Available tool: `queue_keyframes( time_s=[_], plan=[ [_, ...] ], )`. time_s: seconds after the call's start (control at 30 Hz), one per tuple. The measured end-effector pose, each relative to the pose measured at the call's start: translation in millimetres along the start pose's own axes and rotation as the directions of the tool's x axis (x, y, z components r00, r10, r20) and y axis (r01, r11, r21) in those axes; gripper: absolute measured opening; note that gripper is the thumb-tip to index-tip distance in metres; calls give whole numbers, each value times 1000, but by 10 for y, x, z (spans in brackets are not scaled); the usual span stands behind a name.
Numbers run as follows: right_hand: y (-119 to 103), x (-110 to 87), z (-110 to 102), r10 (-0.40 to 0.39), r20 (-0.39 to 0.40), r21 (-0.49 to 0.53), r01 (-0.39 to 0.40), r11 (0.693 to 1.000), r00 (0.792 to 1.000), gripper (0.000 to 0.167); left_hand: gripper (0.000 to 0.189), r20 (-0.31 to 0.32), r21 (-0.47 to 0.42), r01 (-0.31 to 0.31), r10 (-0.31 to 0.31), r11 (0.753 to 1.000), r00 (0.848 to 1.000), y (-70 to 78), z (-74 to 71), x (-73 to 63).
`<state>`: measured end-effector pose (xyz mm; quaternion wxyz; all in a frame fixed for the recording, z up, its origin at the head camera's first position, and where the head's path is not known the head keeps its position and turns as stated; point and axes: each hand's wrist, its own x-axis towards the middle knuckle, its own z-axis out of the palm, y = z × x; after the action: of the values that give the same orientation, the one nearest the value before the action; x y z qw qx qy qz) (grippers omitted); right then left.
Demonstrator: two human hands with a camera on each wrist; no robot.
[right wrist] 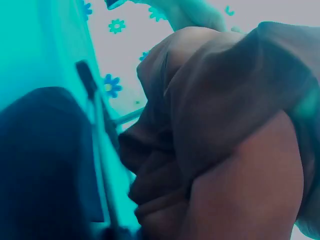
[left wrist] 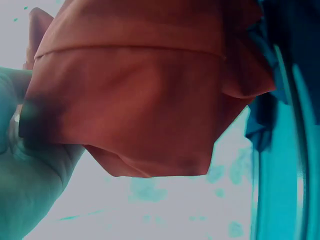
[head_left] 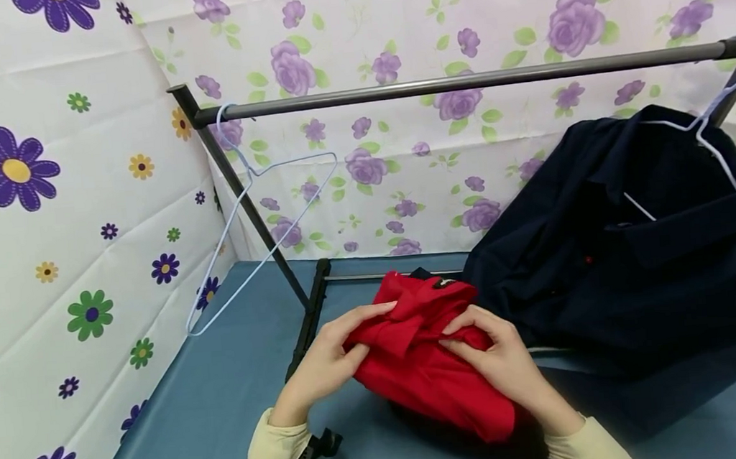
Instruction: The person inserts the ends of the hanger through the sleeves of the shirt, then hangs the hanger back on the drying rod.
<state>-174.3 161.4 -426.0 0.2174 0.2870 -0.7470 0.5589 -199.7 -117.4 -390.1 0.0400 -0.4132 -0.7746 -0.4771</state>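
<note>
A bunched red shirt [head_left: 427,369] with a small dark label [head_left: 443,282] is held up in front of me in the head view. My left hand [head_left: 326,359] grips its left side, thumb below and fingers over the cloth. At the right, my right hand [head_left: 501,356] pinches a fold between thumb and fingers. A broad seamed panel of the shirt [left wrist: 130,100] fills much of the left wrist view. Loose folds of the shirt [right wrist: 225,115] hide most of my right hand in the right wrist view.
A metal clothes rack [head_left: 396,92] stands across the blue table [head_left: 180,403]. A bare light-blue hanger [head_left: 259,245] hangs at its left end. To the right, a dark navy shirt [head_left: 602,240] hangs on another hanger [head_left: 709,116] and spreads close to my right hand. Flowered sheets [head_left: 353,36] enclose the back and left.
</note>
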Motion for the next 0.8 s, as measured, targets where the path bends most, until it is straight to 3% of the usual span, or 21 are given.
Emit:
queue_keyframes(
  time_s=[0.1, 0.17, 0.33, 0.5, 0.6, 0.7, 0.8],
  plan=[
    [-169, 30, -57, -109, -67, 16, 111, 994, 992, 40, 74, -41, 5, -76, 76, 997, 996, 87, -34, 8],
    [-281, 60, -97, -194, -106, 8, 196, 981, 975, 40, 74, -66, 1, -123, 123, 992, 990, 126, -55, 14],
    [-441, 133, -165, -370, -159, -64, 365, 929, 915, 8, 73, -110, 8, -212, 211, 977, 971, 138, -115, 22],
    [-315, 137, -187, -468, -178, -164, 443, 882, 866, 26, 71, -109, 27, -233, 235, 972, 966, 88, -178, 19],
    [-155, 78, -216, -450, -168, -203, 416, 886, 877, 26, 67, -95, 49, -212, 216, 976, 972, 11, -186, 5],
    [-5, -4, -258, -383, -135, -242, 344, 907, 914, 7, 63, -75, 74, -164, 170, 984, 983, -92, -149, -40],
    [143, -90, -309, -256, -89, -310, 217, 926, 963, 31, 60, -26, 107, -73, 76, 992, 997, -207, -67, -105]
  ],
)
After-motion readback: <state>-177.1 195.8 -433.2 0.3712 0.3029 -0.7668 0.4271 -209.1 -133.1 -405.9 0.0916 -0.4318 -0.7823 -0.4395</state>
